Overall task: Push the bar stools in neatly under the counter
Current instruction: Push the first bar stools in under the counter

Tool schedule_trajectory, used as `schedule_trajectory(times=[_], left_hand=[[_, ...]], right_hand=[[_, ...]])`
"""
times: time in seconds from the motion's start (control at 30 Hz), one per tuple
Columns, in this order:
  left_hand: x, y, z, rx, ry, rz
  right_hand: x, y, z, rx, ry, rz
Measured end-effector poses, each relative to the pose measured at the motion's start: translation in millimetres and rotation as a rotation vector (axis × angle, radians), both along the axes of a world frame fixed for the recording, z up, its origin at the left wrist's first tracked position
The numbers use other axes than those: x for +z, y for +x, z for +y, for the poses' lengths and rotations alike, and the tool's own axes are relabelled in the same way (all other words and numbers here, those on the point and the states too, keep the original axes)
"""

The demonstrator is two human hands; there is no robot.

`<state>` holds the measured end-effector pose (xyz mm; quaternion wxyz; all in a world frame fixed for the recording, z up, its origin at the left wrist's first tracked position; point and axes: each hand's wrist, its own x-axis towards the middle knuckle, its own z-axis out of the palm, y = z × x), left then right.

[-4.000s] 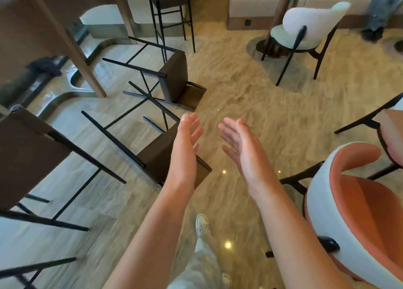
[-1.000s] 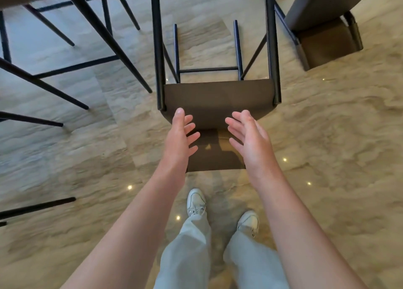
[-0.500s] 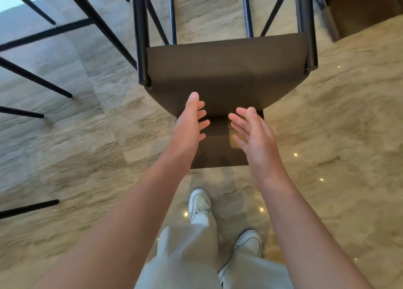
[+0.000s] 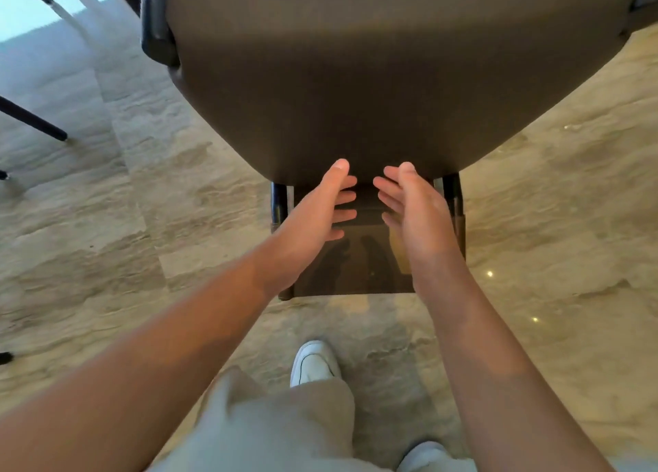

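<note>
A dark brown bar stool (image 4: 374,80) lies tipped over on the floor, its seat filling the top of the head view and its low backrest (image 4: 359,258) flat on the tiles below my hands. My left hand (image 4: 313,211) and my right hand (image 4: 416,208) reach side by side over the backrest, palms facing each other. Their fingers are straight and hold nothing. The thumb tips lie at the seat's lower edge; I cannot tell whether they touch it.
Black metal legs (image 4: 32,119) of another stool cross the upper left. Polished beige marble floor (image 4: 552,222) spreads on both sides. My white shoes (image 4: 313,363) and light trousers stand just behind the fallen stool.
The fallen stool has grown much larger in view as I lean down close. Both hands have drawn closer together and reached the seat's lower edge, still holding nothing.
</note>
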<state>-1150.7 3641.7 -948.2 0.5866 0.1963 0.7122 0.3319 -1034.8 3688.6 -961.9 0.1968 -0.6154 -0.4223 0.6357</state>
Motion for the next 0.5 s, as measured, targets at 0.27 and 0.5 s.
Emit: schedule_trajectory(times=[0.27,0.5], left_hand=[[-99,-1,-15,0.035,0.073,0.042],[-145,4,-26,0.081,0.162,0.091]], right_hand=[[-88,1,3,0.019,0.024,0.061],[-132,7,2,0.033,0.06,0.104]])
